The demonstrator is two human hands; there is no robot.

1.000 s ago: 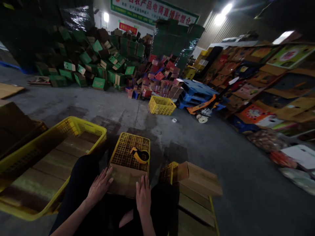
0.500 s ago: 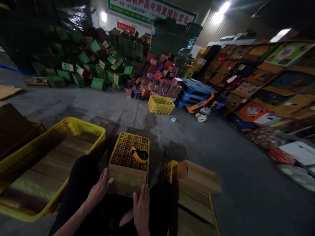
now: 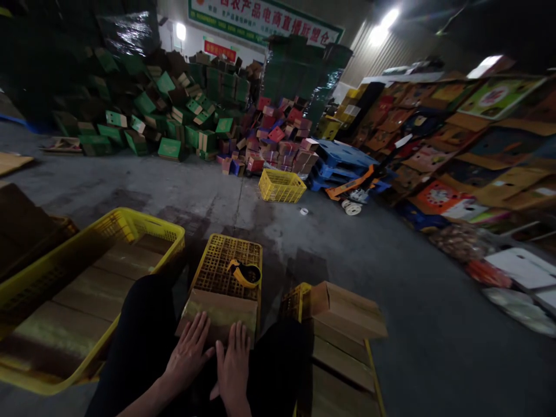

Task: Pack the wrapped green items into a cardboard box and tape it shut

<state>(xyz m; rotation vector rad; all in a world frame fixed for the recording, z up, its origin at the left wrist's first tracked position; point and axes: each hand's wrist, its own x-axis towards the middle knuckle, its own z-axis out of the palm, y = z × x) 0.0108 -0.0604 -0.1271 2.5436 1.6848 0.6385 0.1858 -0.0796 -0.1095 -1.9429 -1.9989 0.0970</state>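
A brown cardboard box (image 3: pixel 223 307) rests on the near end of an upturned yellow crate (image 3: pixel 230 249), between my knees. My left hand (image 3: pixel 189 350) lies on the box's near part, fingers stretched out. Beside it, my right hand (image 3: pixel 234 362) is also laid on the box with its fingers extended. Neither hand is wrapped around anything. Just beyond the box, a yellow and black tape dispenser (image 3: pixel 245 273) lies on the crate.
At left a yellow crate (image 3: pixel 176 231) holds several flat cardboard boxes. To my right, another box (image 3: pixel 347 310) lies on top of several boxes. A yellow basket (image 3: pixel 282 186), blue pallets (image 3: pixel 343 153) and an orange pallet jack (image 3: pixel 351 188) stand farther off, before heaped cartons.
Both hands have moved inward from the box's sides onto its near part. The left hand shifted right, the right hand slightly left. The view has turned slightly.
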